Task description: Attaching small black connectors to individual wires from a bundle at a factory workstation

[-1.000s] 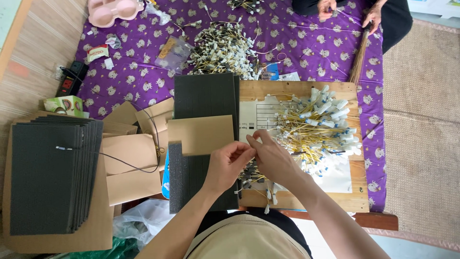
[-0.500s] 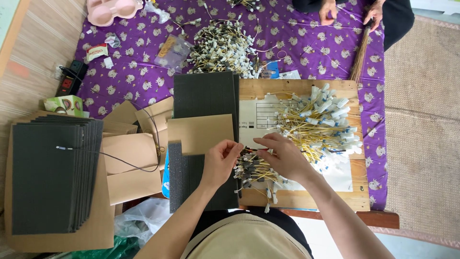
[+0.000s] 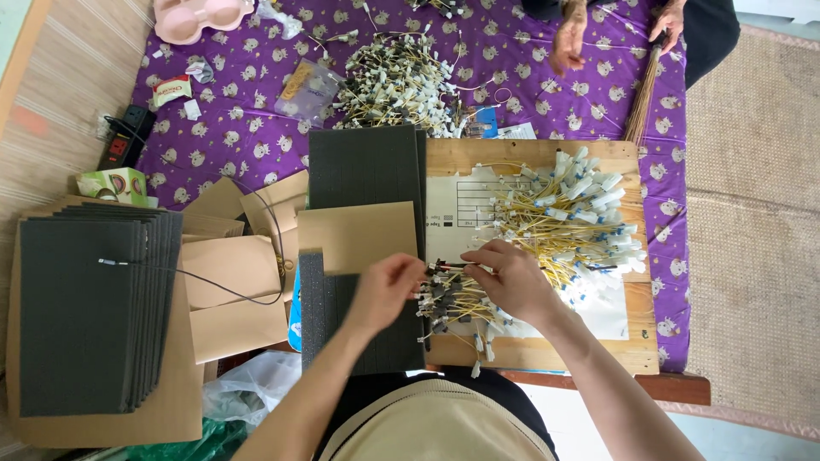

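My left hand [image 3: 386,288] and my right hand [image 3: 508,280] meet over a low wooden board [image 3: 547,358], pinching between them a small yellow-wired cable piece [image 3: 446,268] with a dark end. Just below my fingers lies a small bunch of similar cable pieces [image 3: 457,309]. A larger pile of yellow wires with white and blue ends [image 3: 568,213] lies to the right on a white paper sheet [image 3: 457,209]. A dark foam sheet [image 3: 363,171] with a tan cardboard piece [image 3: 359,235] on top sits to the left of my hands.
A stack of dark foam sheets [image 3: 90,312] on cardboard lies far left, with loose cardboard pieces [image 3: 231,294] beside it. Another cable pile [image 3: 397,81] rests on the purple patterned cloth [image 3: 256,111]. Another person's hands [image 3: 571,38] work at the top. A power strip [image 3: 124,137] lies left.
My hands have shifted slightly left and now pinch one cable piece between them above the small bunch. The person at the top has moved their hands a little.
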